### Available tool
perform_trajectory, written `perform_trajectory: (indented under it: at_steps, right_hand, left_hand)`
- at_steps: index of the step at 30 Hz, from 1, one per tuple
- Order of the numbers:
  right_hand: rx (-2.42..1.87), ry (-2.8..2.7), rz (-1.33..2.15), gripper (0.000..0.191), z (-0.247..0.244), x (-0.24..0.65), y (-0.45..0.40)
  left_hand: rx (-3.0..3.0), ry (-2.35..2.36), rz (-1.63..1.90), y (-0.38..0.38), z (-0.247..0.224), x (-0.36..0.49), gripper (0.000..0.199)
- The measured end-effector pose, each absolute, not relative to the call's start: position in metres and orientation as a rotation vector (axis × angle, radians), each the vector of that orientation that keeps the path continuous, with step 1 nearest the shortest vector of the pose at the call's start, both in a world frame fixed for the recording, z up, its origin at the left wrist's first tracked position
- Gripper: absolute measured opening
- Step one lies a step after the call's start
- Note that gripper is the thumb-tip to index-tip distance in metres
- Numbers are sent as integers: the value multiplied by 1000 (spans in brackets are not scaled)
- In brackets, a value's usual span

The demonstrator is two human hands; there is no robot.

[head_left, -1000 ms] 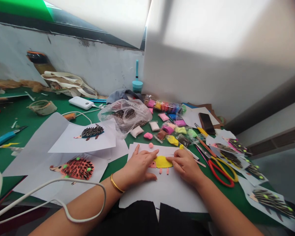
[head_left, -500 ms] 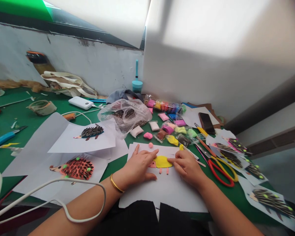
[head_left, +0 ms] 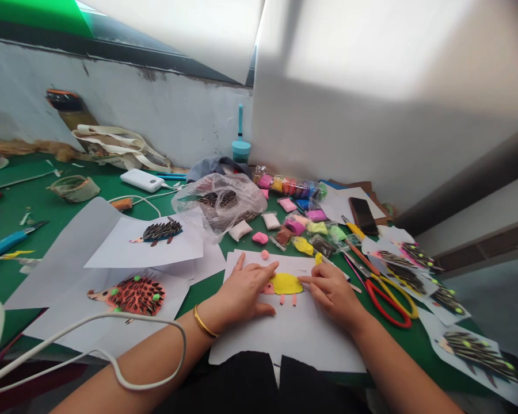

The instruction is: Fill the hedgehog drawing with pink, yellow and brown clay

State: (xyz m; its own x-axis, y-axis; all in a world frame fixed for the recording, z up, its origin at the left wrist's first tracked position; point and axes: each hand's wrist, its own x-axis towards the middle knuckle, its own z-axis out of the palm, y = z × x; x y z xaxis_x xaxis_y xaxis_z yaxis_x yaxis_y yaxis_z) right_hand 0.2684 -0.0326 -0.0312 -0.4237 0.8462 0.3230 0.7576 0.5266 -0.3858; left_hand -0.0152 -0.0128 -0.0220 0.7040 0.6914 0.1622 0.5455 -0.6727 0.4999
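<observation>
A white sheet of paper (head_left: 259,339) lies before me. It bears an animal figure with a yellow clay body (head_left: 287,283), a pink head (head_left: 268,288) and two pink legs (head_left: 288,299). My left hand (head_left: 247,287) rests flat on the paper with fingers spread, partly covering the head. The stretched index finger of my right hand (head_left: 333,292) is at the right edge of the yellow body; its other fingers are bent and hold nothing I can see. Just behind that hand is a small yellow clay lump (head_left: 318,259). A pink clay ball (head_left: 265,254) sits near the paper's top edge.
Small clay packets (head_left: 303,246) and a plastic bag of striped seeds (head_left: 220,201) lie behind the paper. To the right are scissors (head_left: 388,296), a phone (head_left: 363,215) and several seed-covered hedgehogs (head_left: 479,352). Leftward lie another hedgehog picture (head_left: 136,296), a white cable (head_left: 112,315) and a cutter (head_left: 8,244).
My right hand has shifted slightly to the right, its index finger moving along to the end of the yellow body. My left hand has stayed in place.
</observation>
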Motion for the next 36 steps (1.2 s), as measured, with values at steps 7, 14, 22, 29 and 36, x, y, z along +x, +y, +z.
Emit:
perform_trajectory:
  at_steps: [7, 14, 22, 29, 36]
  right_hand:
    - [-1327, -2279, 277, 32, -30, 268, -34]
    - [-1308, -2307, 265, 32, -29, 271, -39]
    - [-1230, -2337, 227, 28, -23, 269, -44]
    - [-1110, -2394, 192, 33, -21, 258, -48]
    - [-1067, -2433, 167, 32, -23, 247, -48]
  left_hand:
    - [2485, 959, 468, -13, -20, -15, 102]
    - [2474, 947, 474, -12, -22, -15, 105]
    - [2487, 950, 476, -12, -23, -15, 109]
    - [2485, 946, 486, -12, -25, -15, 109]
    - [2488, 944, 484, -13, -23, -15, 109]
